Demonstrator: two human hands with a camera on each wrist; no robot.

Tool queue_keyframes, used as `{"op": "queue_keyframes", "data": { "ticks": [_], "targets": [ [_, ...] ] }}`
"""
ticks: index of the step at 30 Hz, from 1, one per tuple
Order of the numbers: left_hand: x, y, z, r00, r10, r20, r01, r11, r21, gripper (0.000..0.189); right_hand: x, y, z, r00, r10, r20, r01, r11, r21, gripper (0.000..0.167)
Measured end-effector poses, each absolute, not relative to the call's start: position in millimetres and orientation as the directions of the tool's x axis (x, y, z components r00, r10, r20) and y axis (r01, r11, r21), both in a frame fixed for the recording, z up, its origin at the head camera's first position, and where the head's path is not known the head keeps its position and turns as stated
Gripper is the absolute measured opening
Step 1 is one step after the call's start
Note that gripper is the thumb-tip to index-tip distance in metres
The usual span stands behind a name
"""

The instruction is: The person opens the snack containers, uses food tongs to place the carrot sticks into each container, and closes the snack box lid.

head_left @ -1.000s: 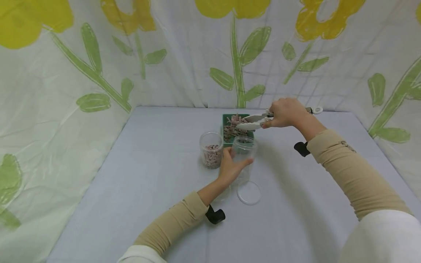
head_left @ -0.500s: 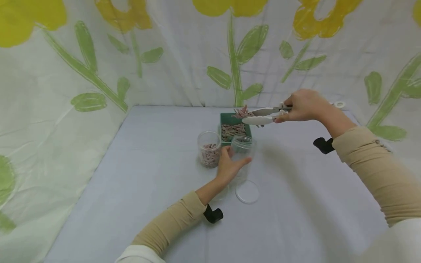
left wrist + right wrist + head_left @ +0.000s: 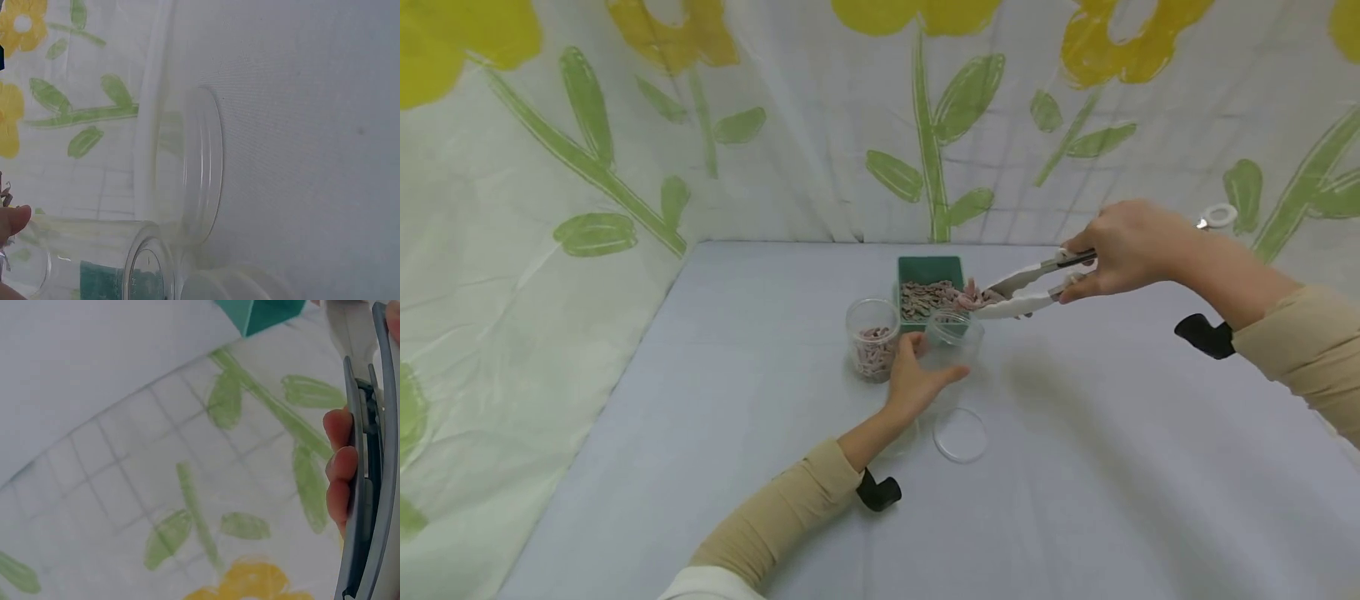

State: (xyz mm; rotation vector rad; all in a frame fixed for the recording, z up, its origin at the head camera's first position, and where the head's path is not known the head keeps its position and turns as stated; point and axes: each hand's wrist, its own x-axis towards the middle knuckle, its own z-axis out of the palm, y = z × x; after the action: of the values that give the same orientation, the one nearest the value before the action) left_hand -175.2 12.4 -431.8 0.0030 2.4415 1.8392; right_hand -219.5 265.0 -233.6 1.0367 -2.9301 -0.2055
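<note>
In the head view my left hand grips a clear jar, thumb on its right side. The left wrist view shows this jar as see-through. My right hand grips white-tipped tongs. Between the tong tips is a clump of pinkish-brown short strips, just above the held jar's mouth. More strips lie in the green tray behind it. A second clear jar, partly filled with such pieces, stands left of the held one. In the right wrist view, fingers wrap the tongs' handle.
A clear round lid lies on the pale table in front of the held jar. Another clear lid is partly hidden by my left wrist. Behind the table hangs a flower-painted sheet.
My right hand has lifted a clump of strips out of the green tray with the tongs, then moved right and brought the clump to the held jar's mouth. My left hand stays on the jar.
</note>
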Motion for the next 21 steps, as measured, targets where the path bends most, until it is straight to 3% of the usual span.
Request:
{"op": "queue_keyframes", "data": {
  "ticks": [11, 21],
  "targets": [
    [-175.3, 9.7, -432.3, -0.994, 0.108, 0.031, 0.063, 0.306, 0.95, 0.076, -208.2, 236.2, -222.5, -0.664, -0.736, -0.134, -0.726, 0.59, 0.354, 0.036],
    [-175.5, 7.9, -435.1, -0.989, 0.126, 0.081, 0.119, 0.329, 0.937, 0.073, -188.1, 166.4, -224.8, -0.45, -0.848, -0.279, -0.773, 0.214, 0.597, 0.038]
  ]
}}
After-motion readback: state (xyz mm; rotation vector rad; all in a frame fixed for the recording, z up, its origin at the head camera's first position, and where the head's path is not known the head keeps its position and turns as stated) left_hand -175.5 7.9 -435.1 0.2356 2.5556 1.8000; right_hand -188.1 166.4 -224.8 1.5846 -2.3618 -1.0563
